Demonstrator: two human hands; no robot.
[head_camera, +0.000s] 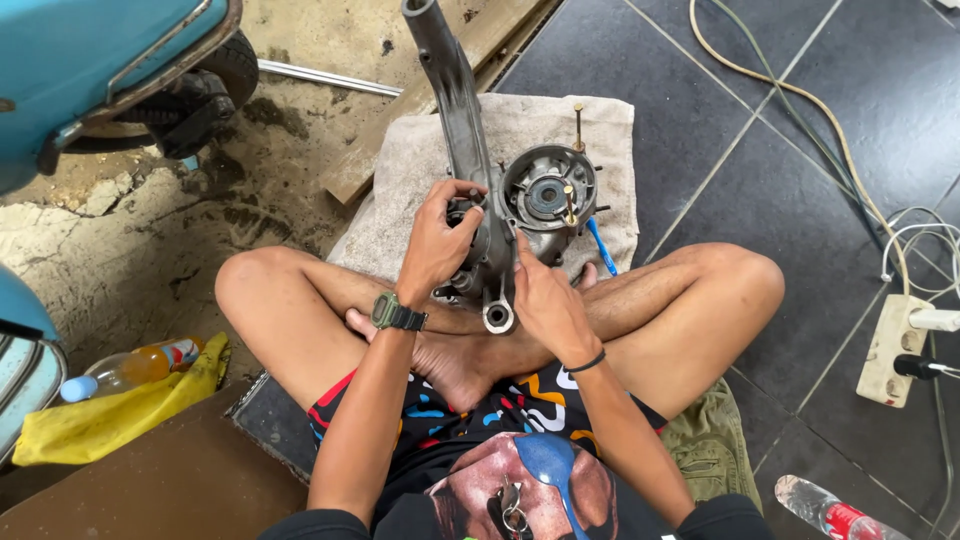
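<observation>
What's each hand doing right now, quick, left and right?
Left hand: closed, gripping the left side of the metal engine casing.
Right hand: fingers pressed on the casing's lower arm; grip cannot be told.

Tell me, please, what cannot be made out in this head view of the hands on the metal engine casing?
- What the left hand grips: its own fingers cover it.
- The right hand fingertips' contact: hidden against the engine casing.
- The casing's underside: hidden by the grey cloth and legs.
- The casing arm's top end: cut by the top edge.
- The clear bottle: cut by the bottom edge.
</observation>
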